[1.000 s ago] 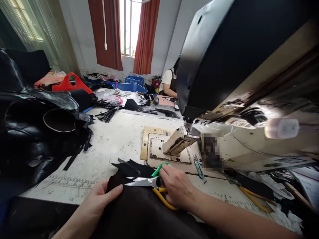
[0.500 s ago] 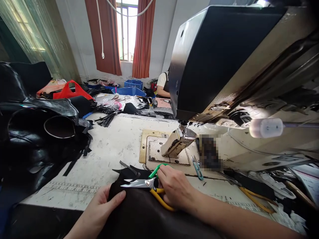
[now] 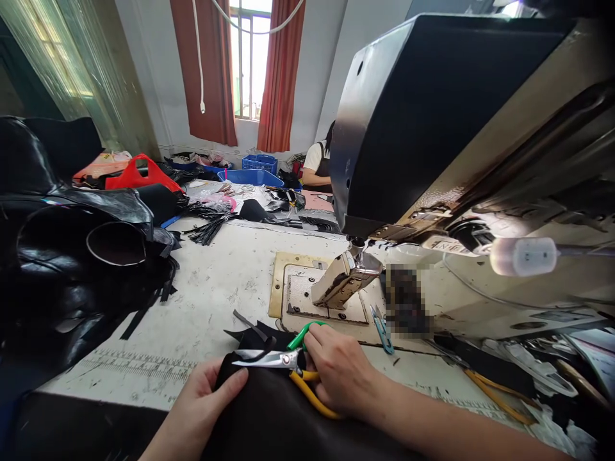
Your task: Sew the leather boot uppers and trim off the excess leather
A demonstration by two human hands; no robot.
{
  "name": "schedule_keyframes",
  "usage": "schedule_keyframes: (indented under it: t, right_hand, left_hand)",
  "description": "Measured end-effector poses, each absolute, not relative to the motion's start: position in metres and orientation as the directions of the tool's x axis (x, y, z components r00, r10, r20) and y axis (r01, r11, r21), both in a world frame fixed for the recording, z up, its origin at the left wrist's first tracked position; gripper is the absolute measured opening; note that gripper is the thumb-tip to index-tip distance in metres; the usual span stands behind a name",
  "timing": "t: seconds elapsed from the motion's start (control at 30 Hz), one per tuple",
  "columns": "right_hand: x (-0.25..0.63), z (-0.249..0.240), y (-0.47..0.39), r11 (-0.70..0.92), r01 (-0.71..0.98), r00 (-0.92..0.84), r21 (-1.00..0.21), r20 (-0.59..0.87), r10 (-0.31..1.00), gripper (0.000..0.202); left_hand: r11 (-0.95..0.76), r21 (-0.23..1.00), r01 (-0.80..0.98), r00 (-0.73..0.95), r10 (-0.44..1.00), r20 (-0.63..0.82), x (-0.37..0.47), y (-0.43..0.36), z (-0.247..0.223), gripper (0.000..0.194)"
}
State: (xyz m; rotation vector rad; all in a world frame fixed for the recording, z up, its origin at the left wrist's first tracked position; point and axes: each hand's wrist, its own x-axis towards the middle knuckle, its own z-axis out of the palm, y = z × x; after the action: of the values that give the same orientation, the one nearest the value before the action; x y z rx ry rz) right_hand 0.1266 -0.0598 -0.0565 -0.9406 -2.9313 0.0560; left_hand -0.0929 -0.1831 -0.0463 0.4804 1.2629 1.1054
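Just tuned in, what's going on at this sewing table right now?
A person sits at an industrial sewing machine. The right hand grips scissors with one green and one yellow handle, blades lying on a piece of dark material. The left hand pinches that material's edge. Small blue snips lie beside the presser foot. Another person works at the far end.
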Motion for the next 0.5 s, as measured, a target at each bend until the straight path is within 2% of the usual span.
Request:
schedule_keyframes:
  t: [0.23, 0.5]
  right_hand:
    - [0.120, -0.045, -0.058, 0.802, 0.594, -0.804, -0.061, -0.031, 0.594, 0.020]
    - [0.116, -0.043, -0.059, 0.813, 0.574, -0.818, -0.103, -0.016, 0.575, 0.017]
  left_hand:
    - [0.418, 0.853, -0.313, -0.064, 0.886, -0.458, -0.094, -0.182, -0.045, 0.038]
    - [0.409, 0.852, -0.326, -0.065, 0.890, -0.451, -0.095, -0.180, -0.043, 0.035]
